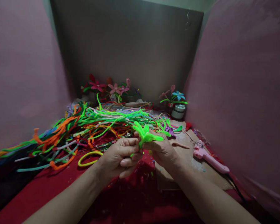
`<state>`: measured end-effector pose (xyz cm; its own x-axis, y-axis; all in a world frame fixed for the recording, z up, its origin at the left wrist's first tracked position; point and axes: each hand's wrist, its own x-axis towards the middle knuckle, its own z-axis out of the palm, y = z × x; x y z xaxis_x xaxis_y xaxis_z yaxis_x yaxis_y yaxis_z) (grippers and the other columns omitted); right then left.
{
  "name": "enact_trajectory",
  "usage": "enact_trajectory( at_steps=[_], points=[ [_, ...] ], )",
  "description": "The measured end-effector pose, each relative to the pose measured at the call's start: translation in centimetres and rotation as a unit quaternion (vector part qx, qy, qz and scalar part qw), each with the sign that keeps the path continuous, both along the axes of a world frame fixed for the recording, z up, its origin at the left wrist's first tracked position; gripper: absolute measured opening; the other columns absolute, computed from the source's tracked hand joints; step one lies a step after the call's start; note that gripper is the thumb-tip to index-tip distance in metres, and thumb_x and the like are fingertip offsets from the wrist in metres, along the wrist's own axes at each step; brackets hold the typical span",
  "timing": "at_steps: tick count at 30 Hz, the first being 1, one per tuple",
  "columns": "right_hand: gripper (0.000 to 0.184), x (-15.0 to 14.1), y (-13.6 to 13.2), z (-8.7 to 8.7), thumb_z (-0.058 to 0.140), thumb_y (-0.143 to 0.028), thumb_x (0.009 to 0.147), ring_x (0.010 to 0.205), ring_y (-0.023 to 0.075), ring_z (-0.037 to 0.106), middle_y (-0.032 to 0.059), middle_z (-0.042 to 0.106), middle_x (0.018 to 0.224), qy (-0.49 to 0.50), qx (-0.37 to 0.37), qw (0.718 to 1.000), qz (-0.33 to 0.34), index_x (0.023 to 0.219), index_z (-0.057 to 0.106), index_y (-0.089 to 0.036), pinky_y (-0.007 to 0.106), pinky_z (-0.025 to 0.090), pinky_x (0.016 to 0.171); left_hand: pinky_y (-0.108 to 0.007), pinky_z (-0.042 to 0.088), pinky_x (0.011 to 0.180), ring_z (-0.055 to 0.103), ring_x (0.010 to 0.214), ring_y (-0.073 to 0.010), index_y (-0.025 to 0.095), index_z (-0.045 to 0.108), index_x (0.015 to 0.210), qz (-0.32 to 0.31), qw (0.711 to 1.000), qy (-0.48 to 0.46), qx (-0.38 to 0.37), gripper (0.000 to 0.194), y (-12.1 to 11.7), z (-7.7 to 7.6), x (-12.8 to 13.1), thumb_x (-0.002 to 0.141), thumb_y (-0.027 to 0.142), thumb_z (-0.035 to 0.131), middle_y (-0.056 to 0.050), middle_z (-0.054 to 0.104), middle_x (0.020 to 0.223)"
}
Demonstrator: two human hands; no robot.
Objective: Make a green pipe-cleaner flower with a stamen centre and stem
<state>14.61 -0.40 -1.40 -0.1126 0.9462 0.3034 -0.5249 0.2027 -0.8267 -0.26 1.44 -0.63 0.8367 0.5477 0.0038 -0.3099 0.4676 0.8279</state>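
Note:
A bright green pipe-cleaner flower [144, 134] with several pointed petals is held up between my two hands, above the front of the table. My left hand [124, 155] is closed, its thumb and fingers pinching the flower's base from the left. From the right, my right hand [162, 151] grips the base just under the petals, its fingers partly hidden behind the flower. Left of my left hand, a yellow pipe-cleaner loop [88, 158] lies on the red cloth [44, 188].
A large heap of coloured pipe cleaners [121, 118] spreads across the back and left. On the right, a pink glue gun [210, 157] rests at the edge of a cardboard sheet [193, 168]. Finished flowers [115, 88], a blue flower [178, 95] and a lidded jar [178, 112] stand behind.

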Motion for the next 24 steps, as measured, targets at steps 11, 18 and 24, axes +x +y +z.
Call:
enact_trajectory(
  at_steps=[11,18,24],
  points=[
    [0.009,-1.0,0.2,-0.7,0.071,-0.023,0.066,0.062,0.0144,0.054,-0.0013,0.065,0.065,0.028,-0.009,0.997,-0.067,0.075,0.07,-0.02,0.028,0.04,0.061,-0.026,0.043,0.062,0.056,0.067,-0.0156,0.016,0.058,0.075,0.346,0.725,0.24,0.545,0.01,-0.3,-0.6,0.6,0.076,0.026,0.056,-0.004,0.059,0.072],
    [0.01,-0.6,0.4,-1.1,0.068,-0.017,0.068,0.074,0.0139,0.054,0.0002,0.066,0.08,-0.027,0.025,0.997,-0.074,0.077,0.072,-0.02,0.028,0.04,0.073,-0.019,0.031,0.04,0.037,0.038,-0.0063,0.016,0.051,0.065,0.286,0.858,0.226,0.362,0.024,-0.1,-0.4,0.6,0.083,0.031,0.048,0.005,0.041,0.048],
    [0.008,0.2,0.1,-0.3,0.069,-0.018,0.067,0.068,0.0119,0.053,-0.0021,0.063,0.067,-0.068,0.003,0.997,-0.039,0.074,0.072,-0.02,0.027,0.04,0.071,-0.015,0.024,0.033,0.03,0.033,-0.0014,0.014,0.047,0.061,0.183,0.967,0.101,0.147,0.026,0.0,0.0,0.5,0.08,0.029,0.056,0.006,0.04,0.049]
  ],
)
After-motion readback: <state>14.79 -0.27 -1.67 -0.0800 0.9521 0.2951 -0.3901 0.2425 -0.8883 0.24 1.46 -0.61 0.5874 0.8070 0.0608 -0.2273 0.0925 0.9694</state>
